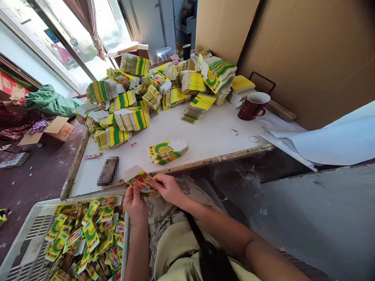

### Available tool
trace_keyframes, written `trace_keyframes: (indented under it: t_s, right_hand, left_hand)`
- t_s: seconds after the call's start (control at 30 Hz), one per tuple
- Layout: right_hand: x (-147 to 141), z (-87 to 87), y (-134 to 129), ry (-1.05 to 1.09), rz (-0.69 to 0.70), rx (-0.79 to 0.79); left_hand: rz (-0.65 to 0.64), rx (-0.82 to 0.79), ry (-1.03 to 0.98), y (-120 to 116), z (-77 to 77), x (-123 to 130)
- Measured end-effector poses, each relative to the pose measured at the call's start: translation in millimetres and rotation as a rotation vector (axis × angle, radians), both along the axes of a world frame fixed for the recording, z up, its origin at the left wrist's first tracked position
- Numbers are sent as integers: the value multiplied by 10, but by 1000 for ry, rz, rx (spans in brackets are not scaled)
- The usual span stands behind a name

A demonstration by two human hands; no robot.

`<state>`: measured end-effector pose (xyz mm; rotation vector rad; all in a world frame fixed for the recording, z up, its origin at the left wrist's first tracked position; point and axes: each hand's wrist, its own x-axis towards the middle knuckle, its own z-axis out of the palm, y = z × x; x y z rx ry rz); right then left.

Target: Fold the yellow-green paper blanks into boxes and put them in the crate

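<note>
Between my two hands, over my lap at the table's front edge, is a yellow, green and red printed carton (141, 181) with a white flap sticking up at its upper left. My left hand (135, 203) pinches its lower left side between thumb and fingers. From the right, my right hand (170, 189) grips the other end with its fingertips. Just beyond, a small stack of flat cartons (167, 152) lies on the white table (202, 136). A dark phone (108, 171) rests left of the carton, near the edge.
Bundles of flat cartons (131, 119) are heaped across the table's back. A brown mug (253, 106) stands at the right, before large cardboard sheets (281, 58). Below left, a white plastic crate (29, 238) holds many folded cartons (90, 234). An open cardboard box (48, 130) sits on the floor.
</note>
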<state>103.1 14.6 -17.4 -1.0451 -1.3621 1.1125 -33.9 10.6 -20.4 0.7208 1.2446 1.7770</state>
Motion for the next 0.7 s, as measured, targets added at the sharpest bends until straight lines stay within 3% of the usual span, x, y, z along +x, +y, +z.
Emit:
trace_keyframes:
  t_s: [0.17, 0.23, 0.37, 0.47, 0.57, 0.7]
  right_hand:
    - [197, 47, 33, -173, 172, 145]
    - [290, 70, 17, -235, 176, 196]
    - [417, 121, -42, -478, 28, 350]
    - [405, 167, -103, -697, -43, 550]
    - [362, 212, -158, -778, -38, 703]
    - [409, 268, -177, -760, -51, 763]
  left_hand:
    - [-31, 33, 79, 11, 64, -139]
    - [-68, 26, 142, -13, 97, -240]
    - [-324, 64, 371, -105, 295, -514]
    - [-554, 66, 811, -166, 495, -689]
    - [-716, -56, 1200, -207, 600, -766]
    - [-984, -101, 1293, -257, 600, -757]
